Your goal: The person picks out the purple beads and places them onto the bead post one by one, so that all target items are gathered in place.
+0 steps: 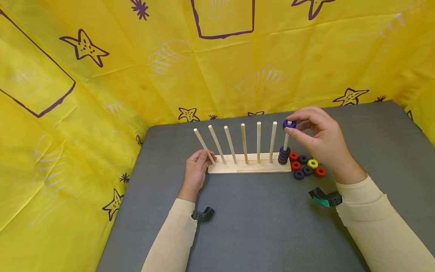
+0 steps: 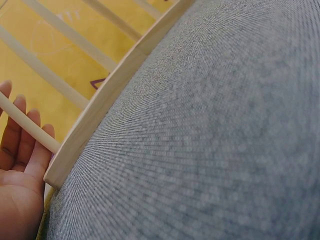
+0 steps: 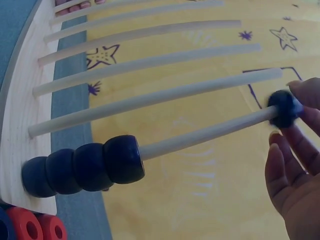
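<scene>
A pale wooden base [image 1: 249,167] bears a row of upright wooden pegs. My right hand [image 1: 321,134] pinches a dark blue ring [image 1: 289,124] between thumb and fingers at the top of the rightmost peg [image 3: 210,132]. The peg's tip shows through its hole. Lower on that peg, several dark blue rings [image 3: 90,167] are stacked down to the base. My left hand [image 1: 197,168] is at the base's left end, its loosely extended fingers [image 2: 25,145] behind the leftmost peg [image 2: 30,125]. Its thumb is hidden in the left wrist view.
Beside the base's right end lie loose rings: several dark blue, several red [image 1: 320,172] and one yellow ring [image 1: 312,163]. The grey table [image 1: 244,219] meets a yellow patterned cloth [image 1: 224,75] at the back and left. Dark wrist mounts [image 1: 203,214] sit on both sleeves.
</scene>
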Tool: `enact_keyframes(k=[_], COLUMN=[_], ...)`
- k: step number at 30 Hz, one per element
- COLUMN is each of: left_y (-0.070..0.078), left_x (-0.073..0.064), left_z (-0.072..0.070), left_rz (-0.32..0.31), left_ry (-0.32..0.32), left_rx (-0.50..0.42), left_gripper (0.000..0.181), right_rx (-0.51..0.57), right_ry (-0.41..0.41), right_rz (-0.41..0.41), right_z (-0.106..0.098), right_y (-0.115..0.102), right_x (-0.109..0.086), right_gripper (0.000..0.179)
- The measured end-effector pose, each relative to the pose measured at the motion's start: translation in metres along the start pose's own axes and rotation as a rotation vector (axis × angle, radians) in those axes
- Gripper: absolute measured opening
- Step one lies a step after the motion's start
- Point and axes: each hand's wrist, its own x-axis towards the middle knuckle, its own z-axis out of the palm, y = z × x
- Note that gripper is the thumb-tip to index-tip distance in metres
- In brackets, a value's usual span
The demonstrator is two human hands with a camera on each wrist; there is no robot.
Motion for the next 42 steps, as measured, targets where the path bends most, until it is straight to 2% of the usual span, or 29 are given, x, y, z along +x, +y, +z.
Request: enact_keyframes(k=[14, 19, 24, 27, 33, 37, 42], left_y=[0.001, 0.001, 0.002, 0.002, 0.003, 0.003, 0.002], left_x=[0.001, 0.001, 0.001, 0.001, 0.0, 0.0, 0.0], left_z=[0.0, 0.0, 0.0, 0.001, 0.001, 0.001, 0.001], left_rz=[0.005, 0.006, 0.007, 0.001, -0.003, -0.005, -0.005], left_ry=[-0.008, -0.011, -0.009, -0.005, -0.004, -0.002, 0.002], left_rx=[0.025, 0.02, 0.023, 0.03, 0.04, 0.039, 0.015], left_gripper=[0.036, 0.038, 0.034, 0.032, 0.032, 0.036, 0.031], right_rx=[-0.046, -0.021, 0.007, 0.062, 0.266, 0.353, 0.534], right_ry=[-0.007, -0.007, -0.025, -0.037, -0.064, -0.081, -0.129], right_rz=[0.015, 0.0, 0.021, 0.046, 0.067, 0.038, 0.01], right_z=[-0.003, -0.006, -0.011, -0.015, -0.022, -0.025, -0.028], right_y=[-0.001, 0.001, 0.001, -0.001, 0.002, 0.007, 0.017], right_x=[-0.002, -0.004, -0.005, -0.006, -0.008, -0.011, -0.014], right_gripper=[0.037, 0.037, 0.036, 0.032, 0.023, 0.033, 0.05])
